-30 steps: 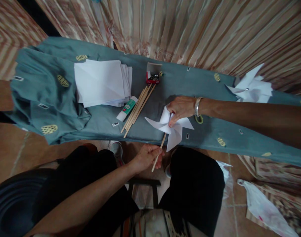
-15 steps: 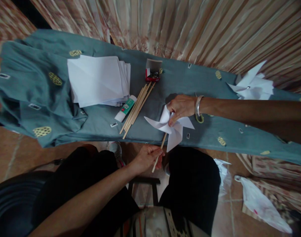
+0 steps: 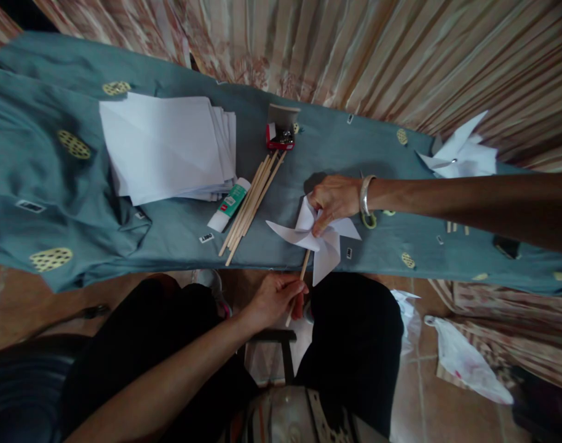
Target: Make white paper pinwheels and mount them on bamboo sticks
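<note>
A white paper pinwheel [image 3: 326, 255] lies over the near edge of the cloth-covered table, joined to a thin wooden stick [image 3: 305, 264]. My left hand [image 3: 276, 299] is closed round the lower part of that stick, just off the table edge. With a silver bangle at the wrist, my right hand [image 3: 335, 200] presses on the pinwheel's centre, thumb and fingers gripping the paper there. Whatever is under the thumb is hidden. Scissors with yellow-green handles [image 3: 368, 220] lie beneath the right wrist, partly covered.
Left of the hands are several wooden sticks [image 3: 251, 212], a glue stick [image 3: 229, 204] and a stack of white paper [image 3: 165, 147]. An open red box of small metal pieces [image 3: 281, 136] stands behind. Another paper pinwheel [image 3: 465, 157] lies at the far right; plastic bags [image 3: 470, 360] are on the floor.
The view has shifted slightly. Both hands keep their hold on the pinwheel and its stick, with almost no movement between them.
</note>
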`<state>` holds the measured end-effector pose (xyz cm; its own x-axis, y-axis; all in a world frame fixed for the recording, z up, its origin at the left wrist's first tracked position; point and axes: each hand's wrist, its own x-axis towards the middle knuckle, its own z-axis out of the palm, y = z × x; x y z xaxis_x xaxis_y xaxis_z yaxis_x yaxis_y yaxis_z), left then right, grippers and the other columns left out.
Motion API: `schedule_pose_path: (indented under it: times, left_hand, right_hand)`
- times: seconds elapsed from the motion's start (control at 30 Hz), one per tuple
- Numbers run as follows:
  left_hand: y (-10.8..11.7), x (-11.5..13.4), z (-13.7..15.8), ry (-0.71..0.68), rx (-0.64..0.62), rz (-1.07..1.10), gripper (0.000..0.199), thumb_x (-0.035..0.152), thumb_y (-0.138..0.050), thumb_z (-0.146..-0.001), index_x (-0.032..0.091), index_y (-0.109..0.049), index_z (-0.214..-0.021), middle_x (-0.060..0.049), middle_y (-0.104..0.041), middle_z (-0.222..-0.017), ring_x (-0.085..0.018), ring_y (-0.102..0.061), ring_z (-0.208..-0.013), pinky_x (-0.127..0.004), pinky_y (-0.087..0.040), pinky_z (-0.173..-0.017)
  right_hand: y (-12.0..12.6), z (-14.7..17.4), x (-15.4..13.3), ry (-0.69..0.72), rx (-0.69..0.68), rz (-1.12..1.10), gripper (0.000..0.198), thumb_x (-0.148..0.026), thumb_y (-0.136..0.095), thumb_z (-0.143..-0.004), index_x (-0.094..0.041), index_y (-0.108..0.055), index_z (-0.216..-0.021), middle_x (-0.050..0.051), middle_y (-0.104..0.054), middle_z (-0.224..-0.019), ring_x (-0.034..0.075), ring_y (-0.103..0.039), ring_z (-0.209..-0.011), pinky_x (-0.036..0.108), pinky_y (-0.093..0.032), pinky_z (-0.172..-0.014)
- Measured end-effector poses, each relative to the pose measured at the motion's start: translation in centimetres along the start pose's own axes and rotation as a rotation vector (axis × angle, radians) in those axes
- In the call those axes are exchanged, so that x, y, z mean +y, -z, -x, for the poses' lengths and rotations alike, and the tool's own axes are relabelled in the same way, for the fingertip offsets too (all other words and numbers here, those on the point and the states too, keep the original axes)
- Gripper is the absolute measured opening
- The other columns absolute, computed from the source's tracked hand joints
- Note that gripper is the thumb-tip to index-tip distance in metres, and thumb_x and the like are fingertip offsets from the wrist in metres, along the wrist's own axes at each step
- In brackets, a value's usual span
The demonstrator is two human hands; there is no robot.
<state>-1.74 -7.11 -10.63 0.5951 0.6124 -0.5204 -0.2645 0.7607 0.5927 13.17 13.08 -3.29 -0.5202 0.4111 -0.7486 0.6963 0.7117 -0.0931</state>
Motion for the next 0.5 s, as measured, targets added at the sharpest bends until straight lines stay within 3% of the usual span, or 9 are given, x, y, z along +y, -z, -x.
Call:
schedule_pose_path:
  times: [0.2,0.5]
  left_hand:
    - [-0.02,-0.41,-0.31,-0.011,-0.003,-0.026,0.034,0.049,-0.061,-0.074,0.015,-0.058,-0.069,0.002,-0.054,-0.043,-0.009,-0.047,-0.035,-0.02,-0.031,-0.039]
    - [-0.16,-0.67,-0.41,-0.022,0.034,-0.08,0.035,0.05,-0.059,-0.075,0.015,-0.057,-0.069,0.002,-0.054,-0.044,-0.01,-0.048,-0.036,-0.021,-0.033,-0.041]
  right_hand:
    - [0.03,0.1,-0.32,-0.036,0.016,0.024,0.046,-0.06,-0.077,-0.064,-0.015,-0.074,-0.075,0.004,-0.07,-0.065,0.017,-0.056,-0.056,0.027,-0.029,-0.053]
    - [-0.2,-0.06,-0.3,-0.053,0.03,-0.012,0.041,-0.055,-0.079,-0.064,-0.017,-0.076,-0.079,0.002,-0.071,-0.068,0.015,-0.058,-0.06,0.025,-0.029,-0.054]
